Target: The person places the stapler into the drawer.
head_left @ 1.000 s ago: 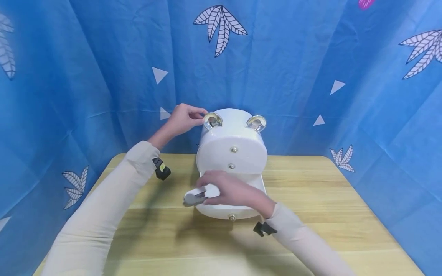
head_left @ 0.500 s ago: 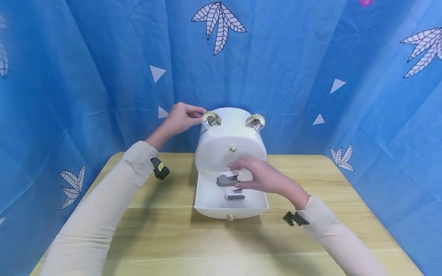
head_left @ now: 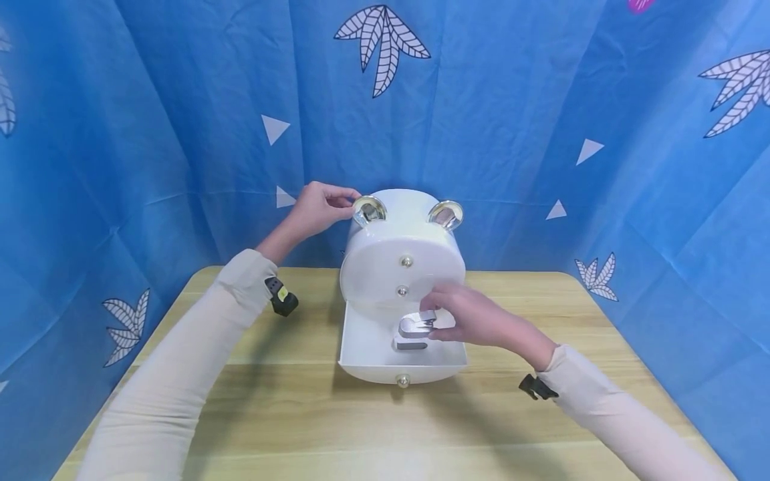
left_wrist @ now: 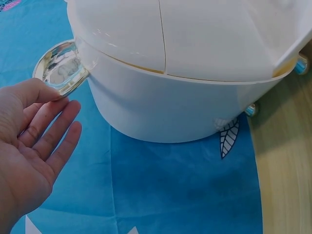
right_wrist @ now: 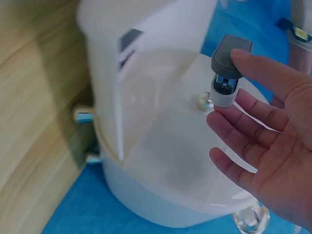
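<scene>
A white rounded drawer box (head_left: pixel 404 217) has gold ear-shaped pieces on top. My left hand (head_left: pixel 319 208) pinches its left gold ear (left_wrist: pixel 61 68) between thumb and forefinger; the other fingers extend loosely. The bottom drawer (head_left: pixel 363 334) is pulled out towards me. Over it, my right hand (head_left: pixel 469 317) holds a small grey and white stapler (right_wrist: pixel 228 68) between thumb and fingertips. Directly below, a second small grey-and-white item (head_left: pixel 412 345) lies in the drawer, partly covered by the held stapler; its kind is hard to tell.
The box stands near the back edge of a light wooden table (head_left: pixel 301 401). A blue patterned curtain (head_left: pixel 505 120) hangs behind and along both sides. Gold knobs (head_left: pixel 403 381) project from the drawer fronts.
My right hand has swung from the drawer's left side to its right, carrying the stapler, then lowered slightly over the item in the drawer. My left hand keeps its grip on the ear.
</scene>
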### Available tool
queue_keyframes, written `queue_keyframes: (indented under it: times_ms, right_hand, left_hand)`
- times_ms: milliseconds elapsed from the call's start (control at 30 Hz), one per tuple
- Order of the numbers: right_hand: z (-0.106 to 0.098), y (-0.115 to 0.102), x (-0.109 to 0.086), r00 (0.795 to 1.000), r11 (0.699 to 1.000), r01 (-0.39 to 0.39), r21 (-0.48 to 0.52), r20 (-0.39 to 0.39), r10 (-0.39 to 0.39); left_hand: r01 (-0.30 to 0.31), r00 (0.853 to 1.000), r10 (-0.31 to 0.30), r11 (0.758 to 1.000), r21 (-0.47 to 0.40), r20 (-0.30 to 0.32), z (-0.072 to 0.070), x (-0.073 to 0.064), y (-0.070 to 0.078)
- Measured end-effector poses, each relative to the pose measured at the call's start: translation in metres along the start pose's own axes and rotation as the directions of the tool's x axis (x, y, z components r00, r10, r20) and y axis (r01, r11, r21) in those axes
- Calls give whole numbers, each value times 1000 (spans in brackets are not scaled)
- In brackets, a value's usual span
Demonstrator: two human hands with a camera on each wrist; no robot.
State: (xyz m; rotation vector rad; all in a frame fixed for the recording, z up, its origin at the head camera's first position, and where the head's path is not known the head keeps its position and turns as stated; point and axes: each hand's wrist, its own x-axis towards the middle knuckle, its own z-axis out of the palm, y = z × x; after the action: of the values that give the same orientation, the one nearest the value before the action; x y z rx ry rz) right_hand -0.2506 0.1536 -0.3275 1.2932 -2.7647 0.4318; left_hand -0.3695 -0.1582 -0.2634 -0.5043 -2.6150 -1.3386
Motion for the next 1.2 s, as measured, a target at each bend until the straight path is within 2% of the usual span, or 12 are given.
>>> queue_keyframes:
  times_ms: [267, 567, 867, 1200]
  right_hand:
    - [18, 9, -3, 994, 998, 53, -37, 94, -50]
    - [37, 11, -4, 979, 998, -33, -51, 199, 43]
    - [54, 13, -3, 977, 994, -59, -90, 200, 76]
    - [58, 16, 9, 979, 997, -60, -55, 193, 69]
  left_hand:
    - [3, 1000, -3, 1000, -10, 1, 0, -1, 1]
    - [5, 1000, -5, 1000, -9, 2, 0, 0, 0]
    - [14, 1000, -14, 1000, -20, 8, 0, 0, 1]
    - [13, 1000, -13, 999, -30, 0, 1, -1, -1]
